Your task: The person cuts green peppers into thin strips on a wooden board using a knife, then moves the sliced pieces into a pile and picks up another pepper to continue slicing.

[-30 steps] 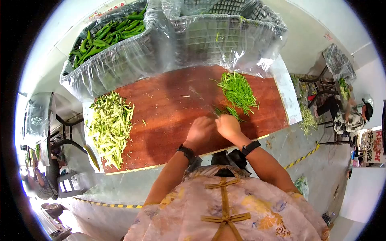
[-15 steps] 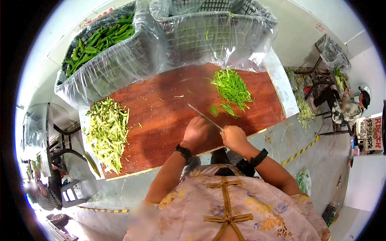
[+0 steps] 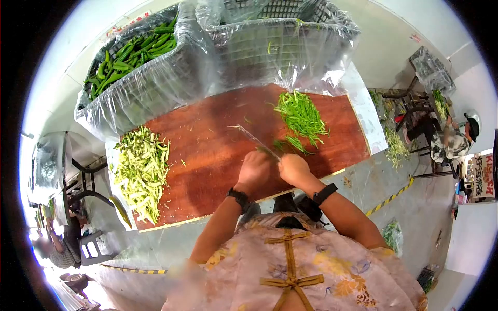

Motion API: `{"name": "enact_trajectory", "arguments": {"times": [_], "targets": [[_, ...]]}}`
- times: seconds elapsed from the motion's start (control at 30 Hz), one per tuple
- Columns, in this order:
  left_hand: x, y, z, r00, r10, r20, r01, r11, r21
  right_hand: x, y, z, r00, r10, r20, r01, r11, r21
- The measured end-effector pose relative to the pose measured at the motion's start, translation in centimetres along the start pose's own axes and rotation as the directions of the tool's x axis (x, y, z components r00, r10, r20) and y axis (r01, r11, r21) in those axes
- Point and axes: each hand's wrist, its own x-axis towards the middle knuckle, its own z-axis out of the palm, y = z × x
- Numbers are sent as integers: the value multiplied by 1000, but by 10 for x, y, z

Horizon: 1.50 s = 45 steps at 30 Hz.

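My right hand (image 3: 294, 169) is closed around the handle of a knife (image 3: 258, 141), whose thin blade slants up and left over the brown board (image 3: 218, 150). Close beside it, my left hand (image 3: 254, 168) has its fingers curled in; whatever they hold is hidden and slightly blurred. Beyond the blade lies a heap of green pepper strips (image 3: 302, 118), with a few loose green pieces near the knife. A larger pile of pale green and whitish pieces (image 3: 140, 176) covers the board's left end.
A plastic-lined crate of whole green peppers (image 3: 124, 62) stands behind the board at left. Another plastic-lined crate (image 3: 280, 52) is beside it. One long pepper (image 3: 120, 211) lies at the left edge. People (image 3: 450, 142) sit at work at both sides.
My right hand has shifted slightly left and up, and the knife tip has swung further up and left. My left hand stays in about the same spot.
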Motion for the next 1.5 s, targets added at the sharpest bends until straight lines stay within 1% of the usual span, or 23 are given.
{"name": "enact_trajectory", "arguments": {"times": [0.03, 0.1, 0.13, 0.2, 0.23, 0.27, 0.3, 0.33, 0.4, 0.43, 0.5, 0.6, 0.63, 0.67, 0.7, 0.8, 0.9, 1.1, 1.17, 1.27, 1.37, 1.5], "targets": [[2, 2, -1, 1000, 6, 1, -6, 1000, -5, -7, 7, 1, 1000, 13, -13, -13, 1000, 25], [7, 10, -8, 994, 61, -90, -59, 998, 28, -18, 14, 1, 999, 32, -27, -31, 998, 49], [13, 17, -18, 994, 64, -88, -62, 998, 24, -23, 14, -2, 998, 67, -15, -66, 996, 54], [21, 30, -34, 1000, 7, -3, -7, 1000, 11, -30, 14, -1, 994, 105, -8, -104, 993, 60], [16, 24, -27, 1000, 14, -1, -14, 1000, 11, -32, 15, 0, 991, 120, -57, -115, 990, 78], [9, 15, -15, 1000, -30, 1, 30, 1000, 1, -34, 16, 0, 985, 135, -106, -125, 988, 96], [10, 14, -13, 997, -75, 4, 75, 997, -8, -35, 15, -2, 984, 139, -111, -128, 987, 99], [9, 13, -12, 998, -69, 5, 69, 998, -9, -37, 14, -4, 982, 155, -108, -145, 985, 94], [6, 14, -10, 993, -115, 21, 116, 993, -21, -41, 13, -8, 979, 174, -102, -165, 982, 90], [3, 12, -7, 993, -115, 24, 116, 993, -23, -43, 13, -9, 982, 151, -116, -142, 986, 82], [1, 7, -6, 998, -13, 59, 18, 996, -91, -45, 12, -9, 983, 127, -131, -118, 990, 74], [0, 8, -7, 1000, -7, 19, 9, 990, -138, -45, 10, -8, 986, 123, -108, -115, 990, 76], [0, 10, -8, 1000, -10, 19, 13, 990, -137, -46, 9, -7, 988, 120, -99, -115, 992, 54], [1, 10, -9, 1000, -28, 10, 29, 995, -92, -46, 9, -6, 989, 116, -90, -114, 993, 33], [1, 10, -9, 999, -44, 0, 44, 998, -48, -46, 9, -5, 990, 114, -88, -112, 993, 33], [0, 7, -7, 998, -57, 18, 57, 998, 9, -47, 12, 0, 991, 89, -96, -86, 996, 31], [-2, 4, -3, 998, -60, 14, 59, 998, 23, -46, 13, 1, 991, 86, -99, -83, 996, 33], [-3, 0, 0, 997, -68, 33, 68, 998, -4, -42, 13, -1, 996, 49, -71, -48, 999, 13], [-3, -1, 0, 997, -63, 34, 63, 998, -8, -40, 16, -2, 1000, 26, -12, -26, 1000, -5], [-1, 0, -1, 997, -62, 36, 63, 998, -23, -35, 15, -4, 999, 48, 18, -49, 999, 24], [-2, -2, 1, 996, -75, 40, 77, 996, -38, -26, 11, -7, 998, 31, 61, -32, 999, 21], [3, 4, -7, 998, -64, 22, 65, 997, -47, -15, 11, -2, 998, 31, 52, -32, 999, 26]]}}
